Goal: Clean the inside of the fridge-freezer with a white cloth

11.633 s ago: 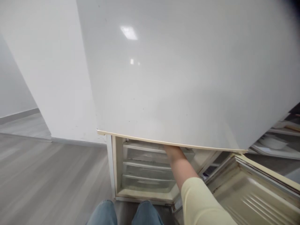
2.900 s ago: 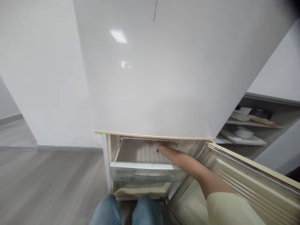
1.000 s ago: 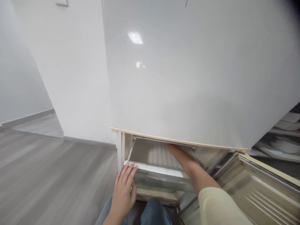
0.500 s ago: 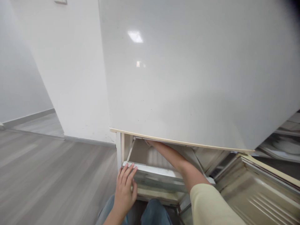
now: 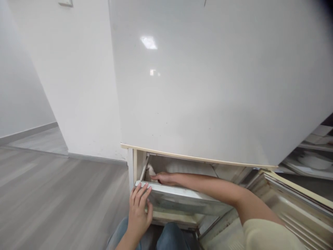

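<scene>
A pulled-out drawer with a white front rim juts from the white cabinet, below its broad glossy top. My left hand grips this rim at its left end, fingertips over the edge and thumb lower against the front. Inside the drawer, near its left side, my right hand is closed on a white cloth, which touches or lies very close to the left wall. Part of the cloth and some of my right fingers are hidden in the hand and behind the rim.
At right an open door with a ribbed, stained inner panel stands beside the drawer. Past it are shelves with blurred items. My knees are under the drawer. Grey wood-look floor and a white wall lie left.
My right hand has come from the back of the drawer toward its front left, and the white cloth now shows in it. My left hand stays on the rim.
</scene>
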Tool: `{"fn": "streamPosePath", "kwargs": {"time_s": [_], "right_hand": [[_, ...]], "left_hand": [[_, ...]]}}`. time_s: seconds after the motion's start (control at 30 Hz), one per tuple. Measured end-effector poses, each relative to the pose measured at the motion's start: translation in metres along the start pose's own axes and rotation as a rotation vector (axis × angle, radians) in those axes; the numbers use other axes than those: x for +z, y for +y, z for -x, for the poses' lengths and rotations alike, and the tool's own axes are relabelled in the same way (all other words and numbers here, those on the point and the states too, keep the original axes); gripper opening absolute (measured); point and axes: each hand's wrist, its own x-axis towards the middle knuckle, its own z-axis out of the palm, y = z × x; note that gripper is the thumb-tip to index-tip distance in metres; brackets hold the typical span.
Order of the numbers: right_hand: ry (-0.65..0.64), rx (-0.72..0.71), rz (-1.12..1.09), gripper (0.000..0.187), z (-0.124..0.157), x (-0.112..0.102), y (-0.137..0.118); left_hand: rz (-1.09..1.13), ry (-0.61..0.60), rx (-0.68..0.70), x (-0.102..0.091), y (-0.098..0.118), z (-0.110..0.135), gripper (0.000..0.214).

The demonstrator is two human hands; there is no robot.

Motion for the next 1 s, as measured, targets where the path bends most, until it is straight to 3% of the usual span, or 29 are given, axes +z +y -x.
{"fn": "streamPosePath", "kwargs": {"time_s": [0.1, 0.27, 0.33, 0.53, 0.67, 0.77, 0.83, 0.9, 0.93, 1.0], "right_hand": [[0.025, 0.027, -0.044, 0.021, -0.007, -0.001, -0.014], [0.263, -0.118, -0.078, 0.015, -0.040, -0.009, -0.047], [0.299, -0.145, -0.083, 0.014, -0.044, -0.008, -0.050], [0.026, 0.005, -0.124, 0.019, -0.006, 0.000, -0.033], [-0.204, 0.113, -0.122, 0.015, 0.026, -0.012, -0.028], [-0.097, 0.117, -0.017, 0.016, 0.047, -0.034, -0.042], [0.108, 0.019, 0.088, 0.019, 0.065, -0.048, -0.057], [0.291, -0.185, 0.304, 0.022, 0.082, -0.057, -0.069], [0.336, -0.301, 0.453, 0.023, 0.090, -0.058, -0.073], [0.272, -0.456, 0.737, 0.025, 0.098, -0.055, -0.073]], "left_hand": [[0.014, -0.010, -0.009, -0.001, 0.000, 0.000, 0.052], [0.020, -0.026, 0.009, -0.004, -0.003, -0.001, 0.051], [0.010, -0.030, 0.018, -0.006, -0.004, -0.001, 0.051], [0.022, 0.010, -0.011, -0.002, 0.000, -0.002, 0.049], [0.005, 0.051, 0.002, 0.005, -0.001, -0.002, 0.048], [0.003, 0.042, 0.011, 0.005, -0.004, 0.000, 0.050], [0.011, 0.021, 0.004, 0.004, -0.005, 0.002, 0.052], [0.024, 0.009, -0.011, 0.003, -0.005, 0.004, 0.054], [0.033, 0.012, -0.021, 0.003, -0.004, 0.004, 0.054], [0.051, 0.027, -0.040, 0.004, -0.002, 0.004, 0.054]]}}
